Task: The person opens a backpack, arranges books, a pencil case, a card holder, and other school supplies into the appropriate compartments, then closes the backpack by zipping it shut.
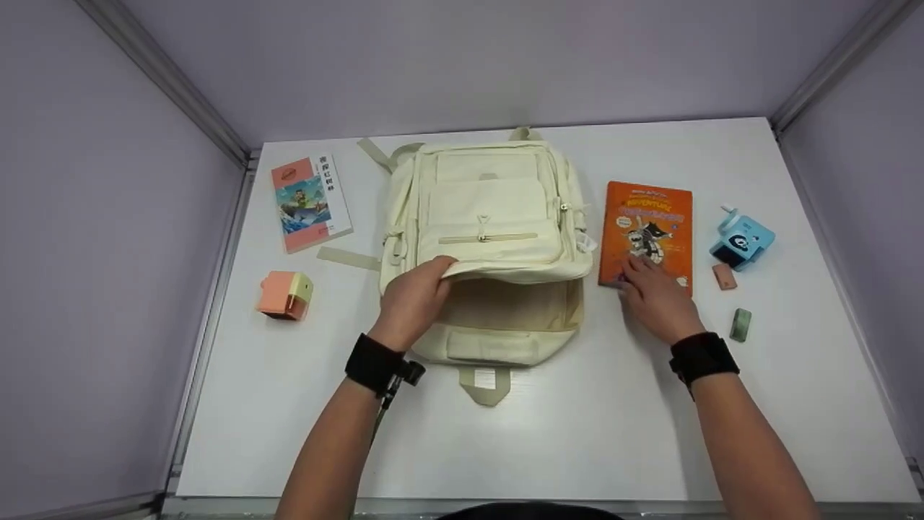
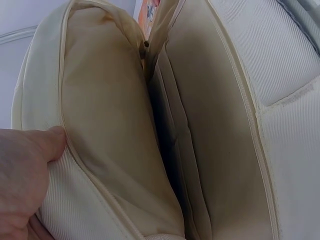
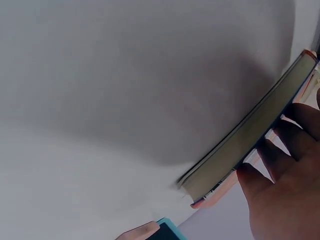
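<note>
A cream backpack [image 1: 491, 198] lies on the white table with its main compartment gaping toward me. My left hand [image 1: 417, 300] grips the edge of its raised front panel, thumb on the outside in the left wrist view. Inside, the beige lining [image 2: 105, 100] and a pocket along the back panel [image 2: 220, 130] show. To the right of the bag, my right hand [image 1: 660, 300] rests its fingers on the lower part of an orange hardcover book [image 1: 646, 217]. In the right wrist view the fingers [image 3: 275, 155] lie over the cover, beside the page edges [image 3: 250, 130]; the thumb is mostly hidden.
At the left lie a pink-and-white book [image 1: 312, 206] and a pink-and-yellow pencil sharpener [image 1: 285, 295]. A blue sharpener [image 1: 747, 238], a pink eraser [image 1: 724, 276] and a green eraser [image 1: 741, 325] sit at the right. Straps [image 1: 350, 258] spread from the bag. Pale walls [image 1: 462, 65] enclose the table.
</note>
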